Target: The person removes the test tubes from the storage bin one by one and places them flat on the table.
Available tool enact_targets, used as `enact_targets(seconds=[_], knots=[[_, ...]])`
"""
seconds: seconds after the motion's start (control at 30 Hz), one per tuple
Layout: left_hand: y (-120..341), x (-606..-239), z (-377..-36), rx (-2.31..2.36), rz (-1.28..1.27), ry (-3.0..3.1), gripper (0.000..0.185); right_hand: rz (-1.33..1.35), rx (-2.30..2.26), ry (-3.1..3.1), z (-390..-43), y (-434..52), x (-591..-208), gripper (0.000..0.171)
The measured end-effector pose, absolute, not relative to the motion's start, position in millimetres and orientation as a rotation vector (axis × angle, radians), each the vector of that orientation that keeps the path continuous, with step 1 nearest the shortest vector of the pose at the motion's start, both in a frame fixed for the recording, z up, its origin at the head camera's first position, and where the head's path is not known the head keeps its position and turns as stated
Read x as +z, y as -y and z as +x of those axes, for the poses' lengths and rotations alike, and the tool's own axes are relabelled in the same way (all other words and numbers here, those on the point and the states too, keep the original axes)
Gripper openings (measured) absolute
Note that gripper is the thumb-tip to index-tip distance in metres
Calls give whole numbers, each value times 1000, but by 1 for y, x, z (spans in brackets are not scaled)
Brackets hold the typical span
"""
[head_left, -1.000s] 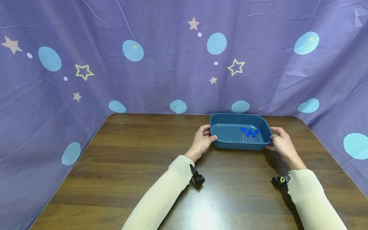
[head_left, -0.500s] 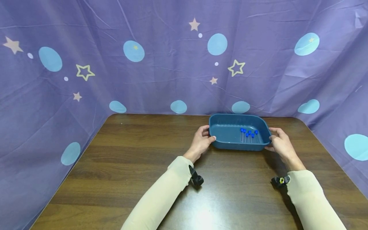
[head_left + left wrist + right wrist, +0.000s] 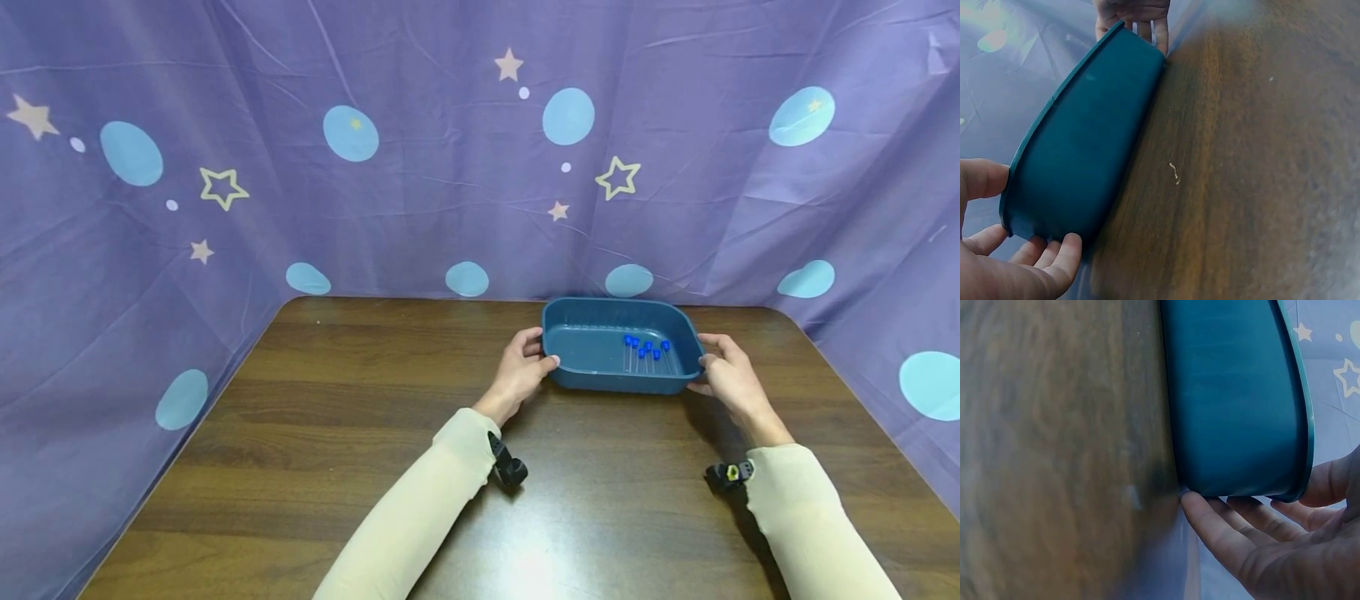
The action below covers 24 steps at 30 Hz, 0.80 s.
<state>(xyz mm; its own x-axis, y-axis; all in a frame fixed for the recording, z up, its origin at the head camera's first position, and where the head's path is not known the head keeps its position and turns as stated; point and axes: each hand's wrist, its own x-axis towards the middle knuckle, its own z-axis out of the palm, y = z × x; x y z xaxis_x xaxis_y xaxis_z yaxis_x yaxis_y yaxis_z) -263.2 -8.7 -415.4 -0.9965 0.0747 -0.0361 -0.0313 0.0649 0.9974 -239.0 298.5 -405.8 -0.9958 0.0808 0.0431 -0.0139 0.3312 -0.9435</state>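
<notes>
A teal plastic basin (image 3: 622, 382) sits toward the back right of the wooden table, between both hands. At its left end my left hand (image 3: 517, 371) grips it, thumb over the rim and fingers along the end wall. My right hand (image 3: 735, 383) holds the right end, thumb at the rim. Inside, several clear test tubes with blue caps (image 3: 648, 346) lie in the right half, caps toward the back. The left wrist view shows the outer wall of the basin (image 3: 1079, 137) with fingers low against its end. The right wrist view has fingertips under the rim, against the basin (image 3: 1235, 412).
A purple curtain (image 3: 420, 167) with stars and blue spots hangs right behind the table (image 3: 300, 433) and along its sides. Black wrist cameras (image 3: 510, 467) are strapped at both cream sleeves. A small pale scrap (image 3: 1174, 173) shows on the wood.
The basin has slid slightly to the left with both hands holding it. The tubes have travelled along inside it, and the grips look the same.
</notes>
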Motion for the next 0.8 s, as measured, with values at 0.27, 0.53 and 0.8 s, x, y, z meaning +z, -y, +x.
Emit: enact_targets(seconds=[0.27,0.53,0.8], knots=[[11,-415,-263,2125,55,-2207,62,-19,1746,2506,-238,-296,-405,49],[12,-416,-263,2133,46,-2206,61,-19,1736,2501,-238,-294,-405,49],[15,-415,-262,2145,37,-2205,61,-21,1734,2509,-238,-292,-405,49]])
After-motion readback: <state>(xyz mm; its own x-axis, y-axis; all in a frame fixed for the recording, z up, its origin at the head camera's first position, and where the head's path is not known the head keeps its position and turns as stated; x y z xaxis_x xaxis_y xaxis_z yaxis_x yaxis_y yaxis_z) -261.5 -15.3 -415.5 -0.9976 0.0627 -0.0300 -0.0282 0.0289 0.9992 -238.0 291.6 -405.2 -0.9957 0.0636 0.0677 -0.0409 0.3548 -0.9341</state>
